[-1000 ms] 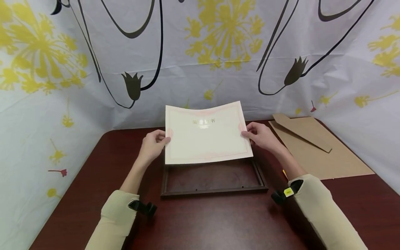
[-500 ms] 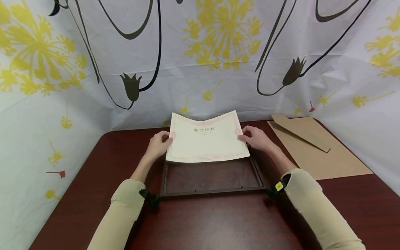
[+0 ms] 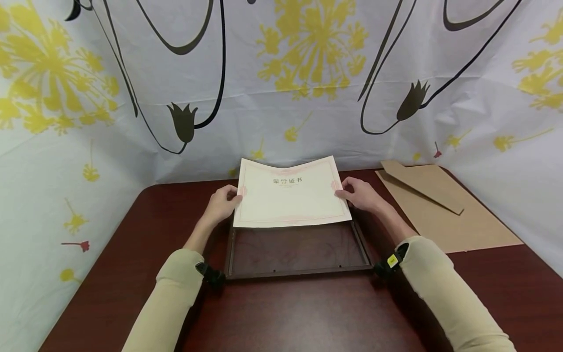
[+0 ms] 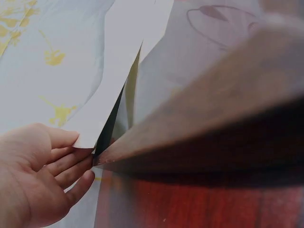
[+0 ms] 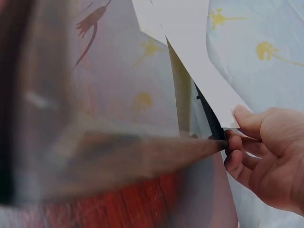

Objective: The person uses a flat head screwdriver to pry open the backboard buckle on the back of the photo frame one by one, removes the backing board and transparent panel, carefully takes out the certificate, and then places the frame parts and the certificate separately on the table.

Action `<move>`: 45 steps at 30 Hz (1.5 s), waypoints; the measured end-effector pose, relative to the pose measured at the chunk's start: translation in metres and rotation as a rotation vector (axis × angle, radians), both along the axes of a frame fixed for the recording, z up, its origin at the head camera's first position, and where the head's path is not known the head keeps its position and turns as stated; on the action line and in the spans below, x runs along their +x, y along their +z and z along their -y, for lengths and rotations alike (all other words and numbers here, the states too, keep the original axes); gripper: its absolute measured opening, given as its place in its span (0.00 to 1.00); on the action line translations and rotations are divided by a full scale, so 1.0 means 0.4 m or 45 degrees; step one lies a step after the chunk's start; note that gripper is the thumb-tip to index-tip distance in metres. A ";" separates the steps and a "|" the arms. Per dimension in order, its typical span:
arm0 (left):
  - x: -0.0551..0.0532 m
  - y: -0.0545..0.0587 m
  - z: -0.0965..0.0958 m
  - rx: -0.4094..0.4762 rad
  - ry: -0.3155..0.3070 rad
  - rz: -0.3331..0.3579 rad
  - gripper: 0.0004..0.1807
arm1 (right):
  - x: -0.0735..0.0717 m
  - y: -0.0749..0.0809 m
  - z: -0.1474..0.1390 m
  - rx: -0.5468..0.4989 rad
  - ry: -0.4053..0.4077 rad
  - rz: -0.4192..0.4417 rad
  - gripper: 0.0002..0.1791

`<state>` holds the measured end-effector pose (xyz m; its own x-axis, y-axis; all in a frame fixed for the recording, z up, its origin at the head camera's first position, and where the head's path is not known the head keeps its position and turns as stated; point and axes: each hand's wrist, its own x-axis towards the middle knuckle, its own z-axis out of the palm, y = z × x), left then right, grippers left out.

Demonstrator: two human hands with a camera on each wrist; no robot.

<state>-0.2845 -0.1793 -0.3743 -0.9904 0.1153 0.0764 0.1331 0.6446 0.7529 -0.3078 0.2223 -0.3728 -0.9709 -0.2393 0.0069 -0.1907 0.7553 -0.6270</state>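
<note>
A cream certificate sheet [image 3: 292,200] with a pink border and Chinese lettering is held at its two short sides, bowed in the middle. My left hand [image 3: 223,203] pinches its left edge between thumb and fingers. On the opposite edge my right hand [image 3: 360,194] pinches it the same way. Beneath lies a dark brown picture frame [image 3: 299,271], its far part hidden by the sheet. Both wrist views show the left hand [image 4: 52,166] and the right hand [image 5: 266,152] with thumbs on the paper and other fingers close to the frame's side.
On the right of the dark red table [image 3: 281,318] lies a tan backing board [image 3: 466,225] with a raised flap [image 3: 422,188]. Flower-printed white cloth [image 3: 246,73] hangs behind and at both sides.
Over the second the sheet came down and slightly away from me, towards the frame, both hands moving with it. During the last half second almost nothing moved.
</note>
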 end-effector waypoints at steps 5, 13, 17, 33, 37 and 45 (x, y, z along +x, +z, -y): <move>0.015 0.010 0.003 -0.023 -0.028 0.047 0.16 | 0.016 0.010 -0.007 0.009 0.039 0.018 0.15; 0.047 0.028 0.004 -0.043 -0.090 0.092 0.16 | 0.040 0.012 -0.019 0.023 0.067 0.012 0.16; 0.055 0.029 0.005 -0.046 -0.096 0.090 0.15 | 0.047 0.011 -0.024 0.031 0.075 0.009 0.16; 0.072 0.045 0.000 -0.048 -0.127 0.158 0.13 | 0.064 0.013 -0.050 0.007 0.126 -0.005 0.16; 0.072 0.058 -0.005 0.003 -0.143 0.161 0.12 | 0.059 0.015 -0.057 -0.036 0.104 -0.027 0.15; 0.049 0.092 -0.032 0.129 -0.113 -0.021 0.12 | 0.044 0.044 -0.071 -0.166 -0.014 -0.239 0.13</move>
<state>-0.2650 -0.1667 -0.3375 -0.9752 0.1931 0.1079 0.1987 0.5507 0.8107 -0.2903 0.2506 -0.3552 -0.9523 -0.2139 0.2178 -0.3053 0.6728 -0.6739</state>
